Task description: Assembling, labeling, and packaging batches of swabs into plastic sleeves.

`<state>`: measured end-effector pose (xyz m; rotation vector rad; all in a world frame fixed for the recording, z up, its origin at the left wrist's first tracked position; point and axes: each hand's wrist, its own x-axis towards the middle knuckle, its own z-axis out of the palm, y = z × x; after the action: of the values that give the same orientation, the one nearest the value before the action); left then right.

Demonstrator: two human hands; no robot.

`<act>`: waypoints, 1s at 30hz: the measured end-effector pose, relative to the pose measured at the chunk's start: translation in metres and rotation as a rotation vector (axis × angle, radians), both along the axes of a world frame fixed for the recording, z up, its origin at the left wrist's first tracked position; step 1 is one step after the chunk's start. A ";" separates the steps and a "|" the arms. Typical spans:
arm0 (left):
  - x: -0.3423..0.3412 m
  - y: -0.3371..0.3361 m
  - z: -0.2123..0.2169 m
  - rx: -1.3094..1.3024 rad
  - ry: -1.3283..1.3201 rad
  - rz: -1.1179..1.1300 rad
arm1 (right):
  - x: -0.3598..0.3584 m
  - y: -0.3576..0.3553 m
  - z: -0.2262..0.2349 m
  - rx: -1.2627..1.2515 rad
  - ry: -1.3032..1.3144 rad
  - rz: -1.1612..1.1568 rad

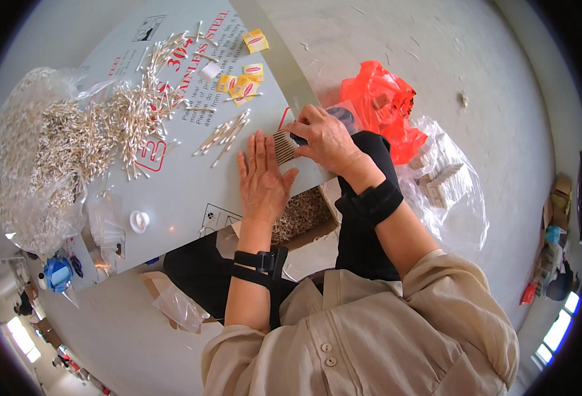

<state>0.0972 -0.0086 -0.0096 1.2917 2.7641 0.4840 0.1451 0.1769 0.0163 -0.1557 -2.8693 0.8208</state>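
My left hand lies flat on the table, fingers stretched out and side by side, along the left edge of a tight row of cotton swabs. At the row's right side my right hand has its fingers bent and closed over a small dark piece, whose kind is mostly hidden. Several loose cotton swabs lie to the left of my left hand. Farther left, a big heap of cotton swabs spreads out of a clear plastic bag.
Small yellow boxes and a white cap sit on the metal table. A white round lid is near its front edge. Below stands a cardboard box of swabs. A red bag and a clear bag of white packs lie at right.
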 end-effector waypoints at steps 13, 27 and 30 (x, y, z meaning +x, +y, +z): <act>0.008 0.012 0.000 0.004 -0.034 -0.004 | 0.011 0.006 0.000 -0.003 0.024 -0.061; 0.011 0.021 0.000 0.008 -0.076 -0.002 | 0.017 0.013 -0.006 -0.293 0.038 -0.229; 0.012 0.024 0.001 0.013 -0.079 -0.003 | 0.016 0.018 -0.010 -0.160 0.021 -0.255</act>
<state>0.1090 0.0151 -0.0087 1.2506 2.6993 0.5414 0.1606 0.1947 0.0065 -0.5162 -2.6859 0.9886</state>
